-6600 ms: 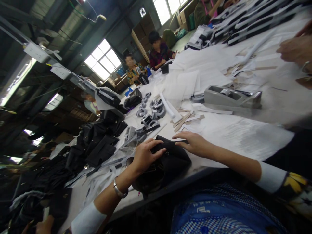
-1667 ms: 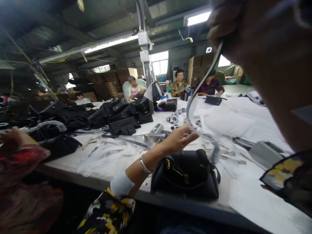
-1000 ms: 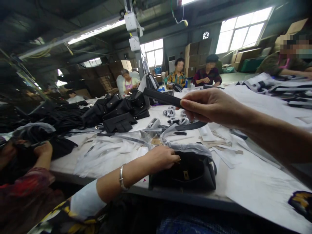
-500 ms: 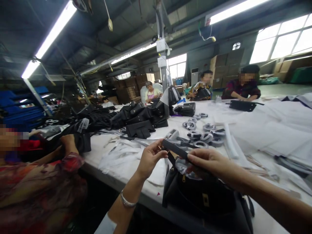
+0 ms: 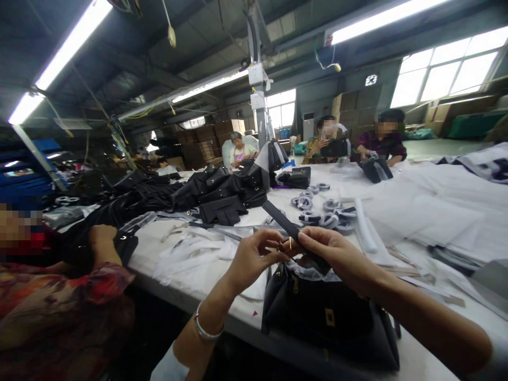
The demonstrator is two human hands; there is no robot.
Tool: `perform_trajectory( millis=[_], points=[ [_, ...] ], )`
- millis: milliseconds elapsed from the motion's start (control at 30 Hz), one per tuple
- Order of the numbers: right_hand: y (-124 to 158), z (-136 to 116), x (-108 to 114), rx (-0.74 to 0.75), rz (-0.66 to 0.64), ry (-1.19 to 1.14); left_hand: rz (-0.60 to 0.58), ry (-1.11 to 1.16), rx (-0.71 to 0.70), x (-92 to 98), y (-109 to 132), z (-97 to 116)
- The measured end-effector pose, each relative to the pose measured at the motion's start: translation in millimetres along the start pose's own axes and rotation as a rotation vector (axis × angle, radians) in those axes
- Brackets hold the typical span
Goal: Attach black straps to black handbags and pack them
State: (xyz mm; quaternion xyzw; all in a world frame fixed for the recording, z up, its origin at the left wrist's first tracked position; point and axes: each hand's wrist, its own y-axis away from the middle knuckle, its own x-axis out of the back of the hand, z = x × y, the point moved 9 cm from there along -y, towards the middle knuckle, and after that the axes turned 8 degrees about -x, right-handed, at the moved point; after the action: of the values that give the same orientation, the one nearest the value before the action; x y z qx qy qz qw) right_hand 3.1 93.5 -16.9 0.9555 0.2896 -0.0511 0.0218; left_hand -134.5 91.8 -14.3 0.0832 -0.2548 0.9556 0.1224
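Observation:
A black strap (image 5: 280,218) is pinched between the thumb and fingers of my right hand (image 5: 329,246), its free end pointing up and to the left. My left hand (image 5: 260,254) is closed on a small gold-coloured buckle (image 5: 288,244) beside the strap. Whether the strap passes through the buckle, I cannot tell. Right below my hands stands a black handbag (image 5: 309,317) with a gold clasp and a gold zip pull on its front. Clear plastic wrapping shows at the bag's top, partly hidden by my right hand.
Wrapped strap coils (image 5: 333,211) lie beyond my hands on the white-covered table (image 5: 159,241). Black bags (image 5: 218,188) are heaped at the back left. A co-worker's sleeve (image 5: 107,280) is close on the left. Two people handle bags across the table; another sits farther back.
The strap has slid up through my right hand's grip and now stands out past it. My left hand has moved from the strap's end to the buckle, nearer my right hand.

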Motion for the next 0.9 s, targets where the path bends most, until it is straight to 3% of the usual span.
perform_trajectory(
  millis=[67,133,267,367,500,600,733,800,900],
  points=[
    [4,4,9,-0.011,0.033,-0.006,-0.071,-0.095,-0.038,-4.6,-2,7],
    [9,13,21,-0.036,0.092,0.010,-0.066,-0.153,-0.057,-4.7,-3,8],
    [22,44,41,-0.176,0.142,0.077,0.131,0.077,0.032,4.3,1,-19],
    [29,64,42,-0.269,0.107,0.073,0.264,0.273,0.066,7.0,7,-39],
    [28,69,33,-0.284,0.060,0.066,0.298,0.399,0.081,-1.9,11,-50],
    [19,59,24,-0.216,0.055,0.106,0.222,0.397,0.093,-19.6,10,-46],
    [10,24,27,0.028,0.268,0.371,0.105,0.374,0.073,-43.8,6,-32],
    [11,1,21,0.196,0.352,0.573,0.133,0.252,0.022,-42.6,3,-23],
    [12,-18,3,0.359,0.378,0.867,0.207,-0.055,-0.097,-34.8,1,-6]
  ],
)
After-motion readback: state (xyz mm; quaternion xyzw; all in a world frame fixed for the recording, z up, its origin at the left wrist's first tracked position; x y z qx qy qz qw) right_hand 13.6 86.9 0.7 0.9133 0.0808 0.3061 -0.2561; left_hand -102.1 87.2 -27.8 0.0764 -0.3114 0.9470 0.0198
